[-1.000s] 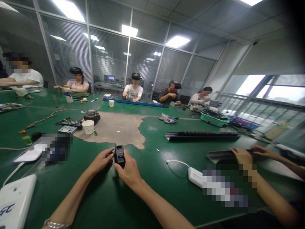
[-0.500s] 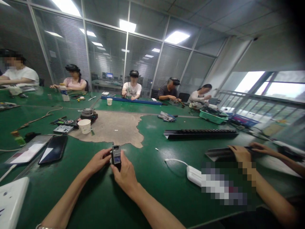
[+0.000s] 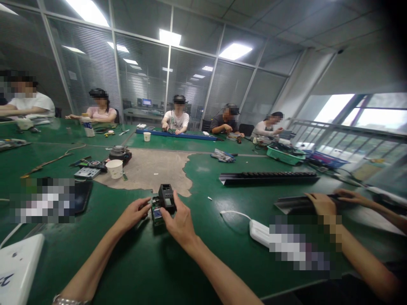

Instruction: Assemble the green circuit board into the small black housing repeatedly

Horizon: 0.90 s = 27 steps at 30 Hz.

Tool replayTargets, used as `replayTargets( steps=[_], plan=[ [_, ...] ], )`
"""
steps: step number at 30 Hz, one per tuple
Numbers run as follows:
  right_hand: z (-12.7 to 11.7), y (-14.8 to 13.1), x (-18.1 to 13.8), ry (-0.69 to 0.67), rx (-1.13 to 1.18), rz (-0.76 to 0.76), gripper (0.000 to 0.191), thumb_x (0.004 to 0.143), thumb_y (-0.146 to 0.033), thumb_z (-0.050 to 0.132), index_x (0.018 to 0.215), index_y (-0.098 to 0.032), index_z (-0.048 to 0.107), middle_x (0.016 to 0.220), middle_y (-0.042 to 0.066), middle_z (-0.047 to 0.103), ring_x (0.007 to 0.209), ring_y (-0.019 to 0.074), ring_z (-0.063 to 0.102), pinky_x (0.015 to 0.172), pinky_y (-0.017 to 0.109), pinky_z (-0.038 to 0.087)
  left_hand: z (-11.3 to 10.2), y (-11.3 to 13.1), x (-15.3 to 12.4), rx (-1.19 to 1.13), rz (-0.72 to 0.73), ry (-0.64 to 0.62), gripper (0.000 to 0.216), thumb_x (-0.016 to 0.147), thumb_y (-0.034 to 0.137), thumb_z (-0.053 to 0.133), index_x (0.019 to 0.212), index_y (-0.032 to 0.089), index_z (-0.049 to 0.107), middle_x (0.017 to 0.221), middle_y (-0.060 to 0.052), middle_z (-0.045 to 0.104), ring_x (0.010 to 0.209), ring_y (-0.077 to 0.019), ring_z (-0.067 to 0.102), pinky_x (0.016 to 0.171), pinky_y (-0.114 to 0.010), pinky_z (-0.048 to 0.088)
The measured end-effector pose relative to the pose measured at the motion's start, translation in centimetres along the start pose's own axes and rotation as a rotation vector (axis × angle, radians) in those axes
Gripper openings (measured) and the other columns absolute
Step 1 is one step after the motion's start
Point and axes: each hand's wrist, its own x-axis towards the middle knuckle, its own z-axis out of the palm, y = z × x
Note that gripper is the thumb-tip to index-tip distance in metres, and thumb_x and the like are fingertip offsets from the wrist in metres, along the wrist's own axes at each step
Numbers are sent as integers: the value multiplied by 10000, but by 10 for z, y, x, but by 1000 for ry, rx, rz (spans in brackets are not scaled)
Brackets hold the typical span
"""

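Note:
A small electronic device is in two parts between my hands, just above or on the green table. My right hand (image 3: 182, 222) grips its dark plastic housing (image 3: 165, 195), which has a window in its front and is tilted to the right. Beside it sits the exposed circuit board (image 3: 157, 214), green with a small bluish screen. My left hand (image 3: 135, 215) pinches the board's left edge with thumb and fingers. My right thumb lies close to the board's screen; whether it touches is hard to tell.
A paper cup (image 3: 115, 169) and disassembled parts (image 3: 87, 173) lie ahead left on the green table (image 3: 203, 254). A white power strip (image 3: 259, 233) and a black rail (image 3: 269, 178) lie to the right. A co-worker's hands (image 3: 324, 205) work at the right; several people sit opposite.
The dark housing has come off the circuit board and moved up and to the right in my right hand. My left hand stays at the board, now exposed.

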Motion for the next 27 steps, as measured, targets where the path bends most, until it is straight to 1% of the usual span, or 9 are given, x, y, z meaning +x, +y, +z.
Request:
replayTargets(
  steps=[3, 5, 7, 10, 13, 17, 20, 27],
  plan=[
    [-18, 18, 0, -29, -25, -20, 668, 821, -276, 612, 1423, -141, 357, 1325, 148, 538, 1225, 269, 509, 1024, 412, 409, 0, -2, 0, 101, 31, 3, 525, 814, 475, 534, 1233, 170, 618, 975, -79, 688, 831, -226, 614, 754, -333, 483],
    [-24, 32, -5, -40, -44, -14, 679, 823, -260, 601, 1437, -153, 332, 1313, 139, 550, 1211, 262, 522, 1020, 405, 413, 0, -3, 1, 190, 60, -4, 522, 839, 473, 502, 1256, 176, 599, 972, -76, 673, 839, -221, 601, 780, -337, 467],
    [-26, 43, -12, -37, -63, 2, 698, 824, -259, 597, 1449, -149, 307, 1317, 145, 545, 1213, 265, 520, 1022, 408, 412, 1, -4, 1, 255, 73, -10, 526, 855, 474, 480, 1271, 170, 585, 982, -77, 658, 841, -216, 592, 797, -339, 455],
    [-22, 55, -21, -44, -94, 38, 713, 819, -264, 601, 1448, -108, 303, 1327, 174, 529, 1227, 280, 507, 1034, 424, 402, 3, -4, 1, 262, 58, 0, 552, 863, 472, 470, 1313, 160, 540, 1010, -80, 650, 828, -206, 588, 791, -330, 452],
    [-17, 59, -27, -77, -114, 46, 711, 817, -265, 599, 1438, -67, 313, 1355, 199, 494, 1257, 287, 475, 1054, 428, 385, 4, -4, 1, 245, 34, 12, 585, 864, 464, 469, 1359, 153, 484, 969, -69, 659, 786, -195, 586, 758, -315, 454],
    [-15, 59, -30, -72, -120, 23, 754, 801, -295, 626, 1442, -64, 302, 1421, 198, 415, 1323, 301, 387, 1090, 448, 342, 5, -4, 2, 277, 59, 2, 528, 858, 457, 478, 1297, 175, 554, 957, -65, 658, 807, -198, 587, 760, -310, 450],
    [-15, 60, -30, -49, -116, 22, 780, 809, -310, 623, 1459, -73, 262, 1442, 192, 387, 1339, 294, 363, 1098, 447, 333, 5, -4, 3, 289, 61, -5, 515, 859, 470, 480, 1276, 182, 573, 967, -64, 647, 836, -205, 590, 777, -319, 452],
    [-19, 60, -27, -48, -85, 58, 701, 825, -287, 601, 1434, -77, 325, 1354, 192, 499, 1254, 287, 479, 1048, 433, 394, 5, -1, 3, 282, 50, -4, 522, 869, 469, 476, 1290, 171, 556, 992, -72, 644, 834, -204, 587, 785, -323, 452]
  ],
)
